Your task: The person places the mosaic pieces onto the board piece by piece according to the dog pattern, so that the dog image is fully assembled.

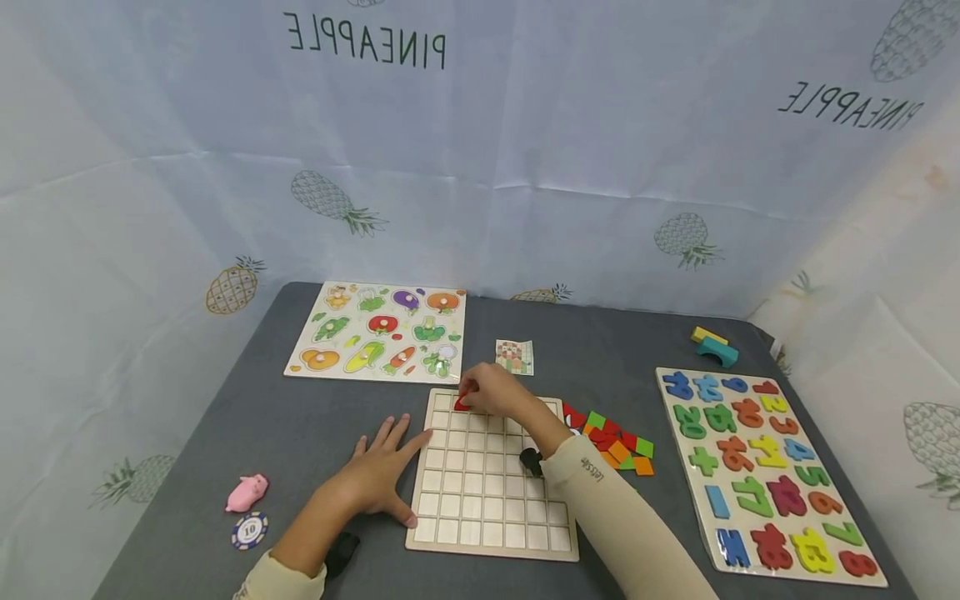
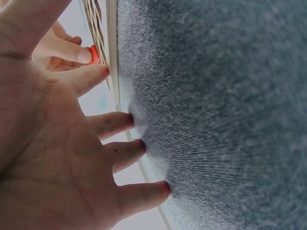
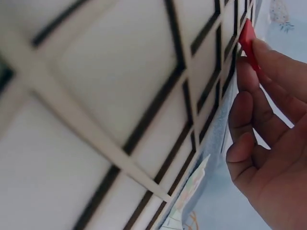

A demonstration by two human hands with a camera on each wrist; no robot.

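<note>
A pale wooden grid board (image 1: 480, 508) with square cells lies in the middle of the dark table. Near its far left corner, my right hand (image 1: 491, 390) pinches a small red square tile (image 1: 461, 404) between thumb and fingertips. The right wrist view shows the red tile (image 3: 248, 44) tilted against the grid. My left hand (image 1: 378, 479) is spread flat at the board's left side, thumb and index finger touching its edge. In the left wrist view its other fingertips (image 2: 139, 146) press on the grey cloth.
Right of the board lie loose red, green and orange tiles (image 1: 618, 450). A small pattern card (image 1: 525, 358) lies behind it. Also about are a vegetable puzzle (image 1: 352, 333), a number puzzle (image 1: 708, 500), a teal arch block (image 1: 717, 352), a pink pig (image 1: 246, 493) and a poker chip (image 1: 250, 531).
</note>
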